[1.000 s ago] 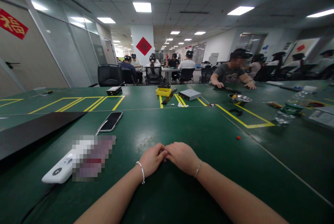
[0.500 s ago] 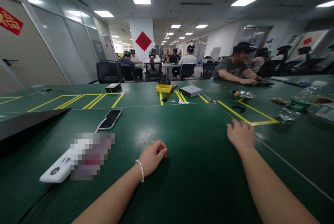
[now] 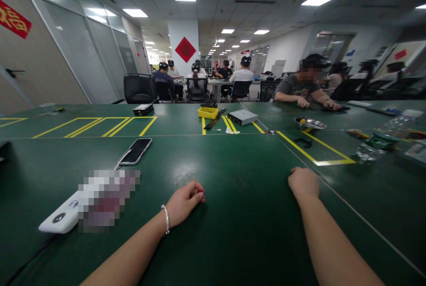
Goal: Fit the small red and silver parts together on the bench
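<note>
My left hand [image 3: 184, 201] rests on the green tabletop [image 3: 239, 232], a silver bracelet on its wrist. Its fingers are curled together, and a small red bit shows between thumb and fingers, too small to name. Farther right, my right hand [image 3: 303, 181] lies back-up on the table with its fingers folded under; whatever they hold, if anything, is hidden. To the left of my left hand are a white power bank [image 3: 61, 217] with a black cable, partly covered by a blurred patch, and a smartphone [image 3: 136, 151] with a white cord.
Farther back stand a yellow basket [image 3: 208, 113], a grey box [image 3: 242, 117], a black case [image 3: 143, 109] and a metal bowl [image 3: 310, 123]. Plastic bottles [image 3: 376, 144] are at the right. Yellow tape [image 3: 336, 162] marks the table. Across it, a person [image 3: 296, 86] leans on the tabletop.
My right hand has drawn back slightly and its fingers have curled under. My left hand appears slightly farther left, with red now showing. The dark panel at left has almost left view.
</note>
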Action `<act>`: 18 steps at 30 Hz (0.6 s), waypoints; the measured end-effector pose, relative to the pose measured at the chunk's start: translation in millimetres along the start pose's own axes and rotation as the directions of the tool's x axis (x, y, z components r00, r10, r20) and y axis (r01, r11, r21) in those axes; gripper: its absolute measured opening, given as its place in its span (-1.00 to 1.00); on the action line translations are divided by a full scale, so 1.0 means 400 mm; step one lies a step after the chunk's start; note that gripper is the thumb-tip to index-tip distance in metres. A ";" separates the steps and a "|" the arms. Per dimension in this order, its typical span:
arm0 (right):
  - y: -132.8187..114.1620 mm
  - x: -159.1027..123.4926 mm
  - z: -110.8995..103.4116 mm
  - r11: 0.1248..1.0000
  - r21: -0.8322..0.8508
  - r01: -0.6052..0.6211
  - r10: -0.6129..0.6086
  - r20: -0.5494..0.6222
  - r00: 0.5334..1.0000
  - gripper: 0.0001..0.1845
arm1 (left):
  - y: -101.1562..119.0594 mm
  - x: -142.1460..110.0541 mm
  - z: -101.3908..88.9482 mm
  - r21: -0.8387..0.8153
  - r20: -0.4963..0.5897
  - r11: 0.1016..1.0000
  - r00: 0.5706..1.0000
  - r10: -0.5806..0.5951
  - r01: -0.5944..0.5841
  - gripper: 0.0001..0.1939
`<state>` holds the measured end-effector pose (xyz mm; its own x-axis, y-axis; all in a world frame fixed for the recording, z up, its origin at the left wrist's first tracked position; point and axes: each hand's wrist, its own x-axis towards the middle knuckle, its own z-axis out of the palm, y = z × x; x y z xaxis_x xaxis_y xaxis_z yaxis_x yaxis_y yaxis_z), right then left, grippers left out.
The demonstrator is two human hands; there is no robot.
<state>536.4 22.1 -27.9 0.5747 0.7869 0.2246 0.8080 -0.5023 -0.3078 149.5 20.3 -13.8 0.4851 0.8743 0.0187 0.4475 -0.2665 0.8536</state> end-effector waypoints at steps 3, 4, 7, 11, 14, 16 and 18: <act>-0.070 -0.018 -0.008 0.990 0.135 0.047 -0.048 -0.002 0.999 -0.71 | 0.000 0.001 -0.003 -0.080 0.024 0.997 1.000 0.008 -0.006 -0.82; -0.099 -0.030 -0.007 0.973 0.222 0.067 -0.069 0.003 0.998 -0.73 | -0.002 0.002 -0.003 -0.107 0.021 0.994 1.000 0.003 -0.001 -0.82; -0.194 -0.080 0.006 0.831 0.555 0.013 -0.104 0.133 0.986 -0.80 | -0.009 0.003 -0.002 -0.143 -0.006 0.990 1.000 -0.016 0.015 -0.82; -0.299 -0.159 0.017 0.498 0.840 -0.215 -0.226 0.365 0.903 -0.81 | -0.009 0.002 -0.001 -0.164 -0.048 0.986 0.998 -0.048 0.040 -0.83; -0.338 -0.196 0.011 0.328 0.885 -0.330 -0.320 0.433 0.843 -0.78 | 0.006 0.002 -0.001 -0.196 -0.091 0.977 0.991 -0.100 0.081 -0.83; -0.345 -0.205 0.008 0.263 0.884 -0.387 -0.352 0.461 0.814 -0.79 | 0.017 0.004 0.001 -0.211 -0.123 0.969 0.980 -0.157 0.129 -0.84; -0.341 -0.205 0.011 0.187 0.875 -0.447 -0.376 0.484 0.790 -0.82 | 0.022 0.007 0.007 -0.217 -0.150 0.967 0.974 -0.171 0.136 -0.85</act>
<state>378.5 27.7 -8.2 0.0881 0.9840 -0.1546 -0.2186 -0.1324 -0.9668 156.9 19.2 -7.6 0.2831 0.9578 -0.0497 0.3357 -0.0504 0.9406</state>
